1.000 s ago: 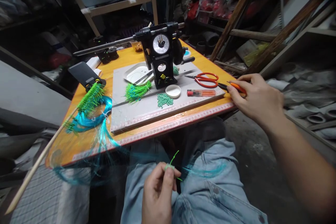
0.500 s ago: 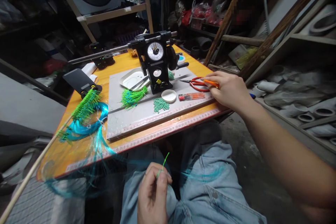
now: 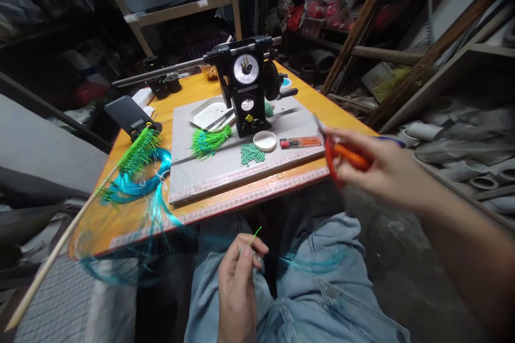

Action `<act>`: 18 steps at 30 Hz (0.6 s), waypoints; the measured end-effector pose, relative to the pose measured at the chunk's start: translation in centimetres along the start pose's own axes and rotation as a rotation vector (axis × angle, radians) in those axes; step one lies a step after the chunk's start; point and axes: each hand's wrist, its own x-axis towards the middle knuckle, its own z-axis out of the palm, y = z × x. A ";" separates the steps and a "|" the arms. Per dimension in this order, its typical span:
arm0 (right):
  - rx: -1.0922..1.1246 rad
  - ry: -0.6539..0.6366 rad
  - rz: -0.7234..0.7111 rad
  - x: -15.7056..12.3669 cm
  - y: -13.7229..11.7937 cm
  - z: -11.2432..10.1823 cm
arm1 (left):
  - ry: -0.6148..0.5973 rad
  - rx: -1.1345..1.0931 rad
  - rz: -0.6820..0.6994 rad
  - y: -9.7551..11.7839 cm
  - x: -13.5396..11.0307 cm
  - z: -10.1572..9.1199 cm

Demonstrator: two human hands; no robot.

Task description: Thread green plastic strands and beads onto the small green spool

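Observation:
Over my lap, my left hand pinches a thin bright-green strand between thumb and fingers, its tip sticking up. Faint blue filaments lie across my jeans beside it. My right hand is raised off the table's right corner, closed around red-handled scissors, blades pointing up and away. An orange stick-like thing is also in that hand; motion blurs its kind. Closest to the scissors on the grey board is a small clear case with red ends.
A black winding machine with a dial stands on the board. Near it are green beads, a white lid, a tray and a green-tipped bundle. Blue line coils and a long stick lie left.
My right hand has picked up the scissors from the board and drawn them up and right. The left hand keeps its pinch on the strand. The view has shifted slightly.

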 end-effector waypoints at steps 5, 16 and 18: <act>0.627 -0.590 0.235 -6.5 -3.0 6.2 | -0.020 -0.049 -0.021 -0.4 1.3 0.5; 0.663 -0.588 0.247 -8.0 -3.8 11.3 | -0.092 -0.058 -0.044 -1.0 2.2 0.5; 0.684 -0.585 0.247 -7.9 -3.8 11.4 | -0.095 -0.055 -0.051 -1.1 2.3 0.4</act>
